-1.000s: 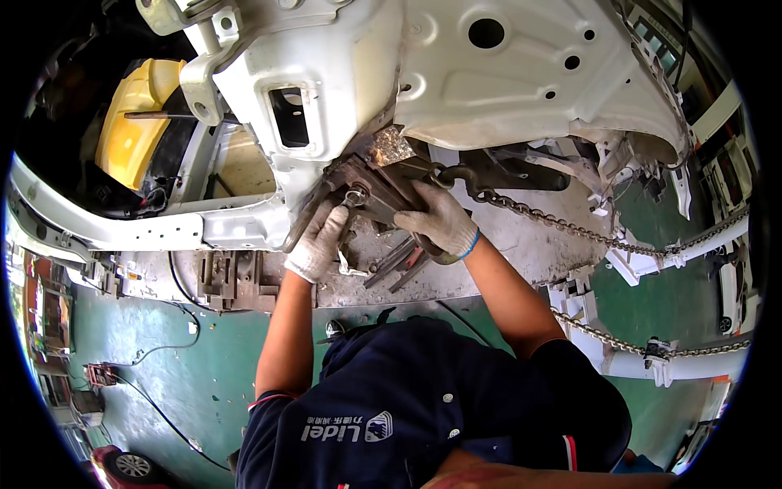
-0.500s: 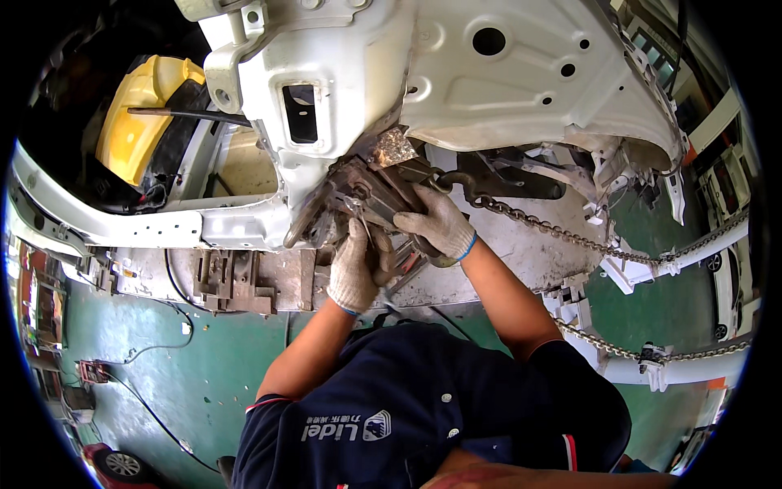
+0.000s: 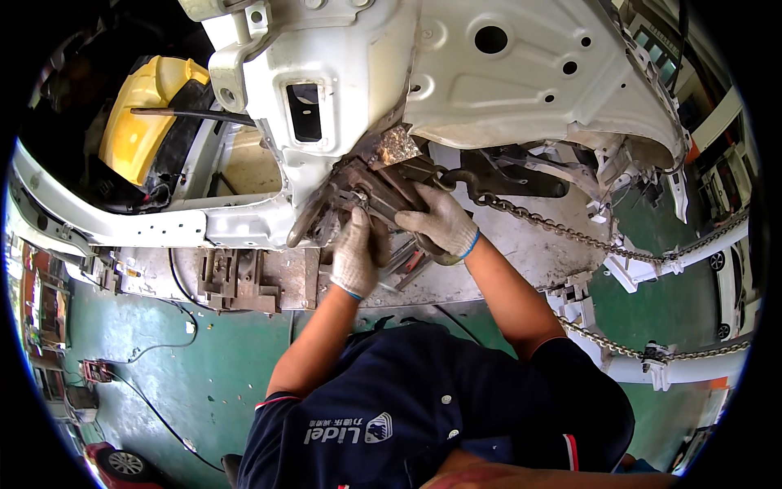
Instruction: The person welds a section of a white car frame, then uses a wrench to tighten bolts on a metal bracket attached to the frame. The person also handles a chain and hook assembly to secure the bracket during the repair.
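A dark steel pulling clamp [image 3: 376, 186] is fastened at the lower edge of a white car body [image 3: 358, 57], beside a torn, rusty flap of sheet metal [image 3: 395, 147]. My gloved right hand [image 3: 442, 224] is closed round the clamp's right side, thumb on top and the other fingers partly hidden underneath. My gloved left hand [image 3: 355, 254] has its fingertips pinched at a bolt [image 3: 361, 198] on the clamp's front; its curled fingers are partly in shadow. A hook [image 3: 463, 179] joins the clamp's far right end to a chain [image 3: 554, 228].
The chain runs right to a white pulling arm [image 3: 717, 244]. Below the body lies a pale bench platform [image 3: 521, 265], with steel clamp blocks [image 3: 236, 277] at its left and metal pieces near my hands. A yellow part [image 3: 142, 114] sits inside the body. Cables [image 3: 155, 407] cross the green floor.
My left hand has turned and its fingertips have shifted slightly up at the bolt. The right hand keeps its grip on the clamp. The whole view has shifted slightly.
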`<state>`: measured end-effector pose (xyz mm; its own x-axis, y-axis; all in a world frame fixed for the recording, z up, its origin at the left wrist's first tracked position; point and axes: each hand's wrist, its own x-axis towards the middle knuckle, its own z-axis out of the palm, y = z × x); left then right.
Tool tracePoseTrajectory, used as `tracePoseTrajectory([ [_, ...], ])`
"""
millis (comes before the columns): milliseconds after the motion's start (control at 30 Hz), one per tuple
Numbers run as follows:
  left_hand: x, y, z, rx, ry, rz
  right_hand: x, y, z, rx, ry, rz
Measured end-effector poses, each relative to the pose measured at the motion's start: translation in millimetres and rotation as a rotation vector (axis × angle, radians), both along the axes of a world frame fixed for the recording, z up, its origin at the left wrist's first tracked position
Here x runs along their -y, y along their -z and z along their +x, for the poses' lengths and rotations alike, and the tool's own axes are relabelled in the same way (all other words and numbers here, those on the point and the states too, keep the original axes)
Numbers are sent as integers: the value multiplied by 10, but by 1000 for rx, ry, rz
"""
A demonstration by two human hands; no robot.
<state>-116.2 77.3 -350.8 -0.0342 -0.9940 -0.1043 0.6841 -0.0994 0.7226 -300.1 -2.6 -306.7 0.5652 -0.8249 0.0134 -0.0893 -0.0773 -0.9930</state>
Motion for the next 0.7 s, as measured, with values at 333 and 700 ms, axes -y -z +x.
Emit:
tracePoseTrajectory([
  [333, -151, -152, -228, -391, 126, 34, -36, -102, -23, -36, 7, -80],
  [700, -170, -240, -433, -564, 201, 4, 89, 20, -138, -124, 31, -271],
])
